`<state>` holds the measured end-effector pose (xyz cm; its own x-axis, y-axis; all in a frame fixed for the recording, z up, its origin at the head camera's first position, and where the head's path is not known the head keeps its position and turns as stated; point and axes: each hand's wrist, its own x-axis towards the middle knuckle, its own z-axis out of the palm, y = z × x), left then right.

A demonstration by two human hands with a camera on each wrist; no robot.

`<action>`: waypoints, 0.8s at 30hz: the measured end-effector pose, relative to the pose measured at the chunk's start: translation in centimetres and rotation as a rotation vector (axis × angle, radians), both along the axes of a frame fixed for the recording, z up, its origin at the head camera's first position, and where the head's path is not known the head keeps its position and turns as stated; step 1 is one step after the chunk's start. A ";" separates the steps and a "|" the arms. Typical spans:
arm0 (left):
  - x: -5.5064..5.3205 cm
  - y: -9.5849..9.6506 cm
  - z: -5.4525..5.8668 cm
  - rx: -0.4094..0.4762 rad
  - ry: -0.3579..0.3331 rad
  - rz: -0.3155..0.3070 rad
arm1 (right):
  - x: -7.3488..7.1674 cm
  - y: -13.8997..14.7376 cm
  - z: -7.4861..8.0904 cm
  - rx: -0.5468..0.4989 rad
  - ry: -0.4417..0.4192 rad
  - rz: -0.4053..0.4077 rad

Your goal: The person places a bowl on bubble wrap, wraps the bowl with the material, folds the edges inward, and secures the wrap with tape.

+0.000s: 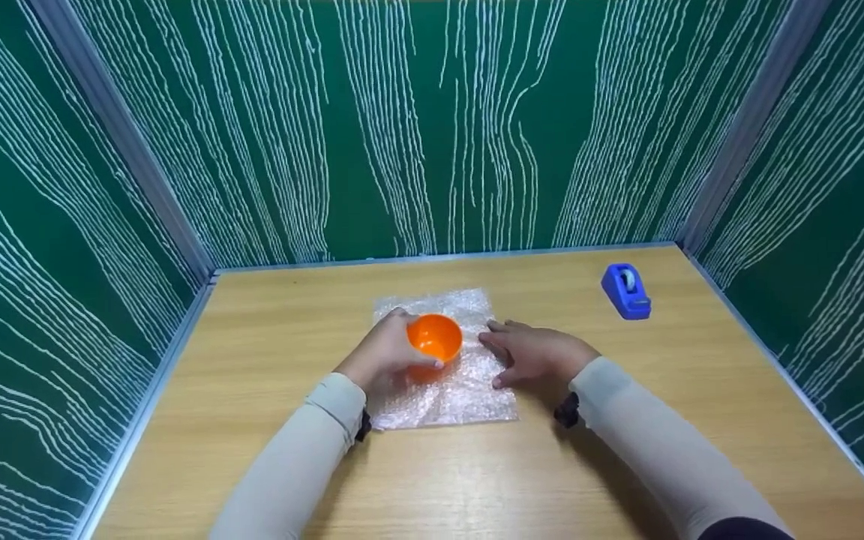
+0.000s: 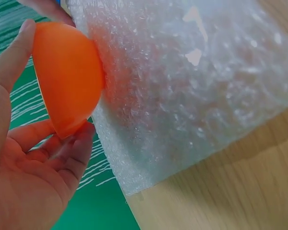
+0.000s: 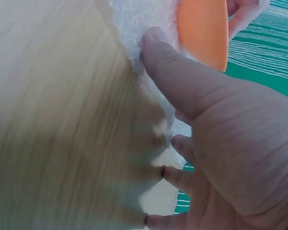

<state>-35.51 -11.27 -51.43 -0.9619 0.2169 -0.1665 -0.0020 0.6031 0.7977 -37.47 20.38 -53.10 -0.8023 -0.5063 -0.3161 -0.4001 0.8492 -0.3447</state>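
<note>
The worktop [image 1: 267,345] is a broad, flat, light-brown surface with a wood grain, and a soft patch of light gleams on its near middle part. A roughly rectangular piece of clear, glossy bubble wrap [image 1: 466,397] lies spread about the centre, its dimpled surface slightly wrinkled, its near edge running roughly left to right. Well apart from it, toward the far right corner, a blue tape dispenser [image 1: 625,300] stands on the worktop at a slight angle, carrying a pale roll [image 1: 628,280].
</note>
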 end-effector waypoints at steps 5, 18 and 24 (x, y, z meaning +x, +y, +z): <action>0.0 0.3 0.1 -0.012 0.005 -0.004 | 0.7 -0.2 1.4 0.030 0.046 0.035; -2.2 -0.3 -2.1 0.004 -0.013 -0.009 | 2.7 -1.1 3.1 0.031 0.072 0.149; -0.3 0.2 0.5 0.012 -0.041 0.021 | 2.9 -0.9 2.5 0.053 -0.031 0.138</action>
<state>-35.78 -11.08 -50.88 -0.9587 0.1986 -0.2036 -0.0480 0.5928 0.8040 -34.54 19.50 -50.58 -0.7156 -0.5931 -0.3690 -0.5042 0.8042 -0.3149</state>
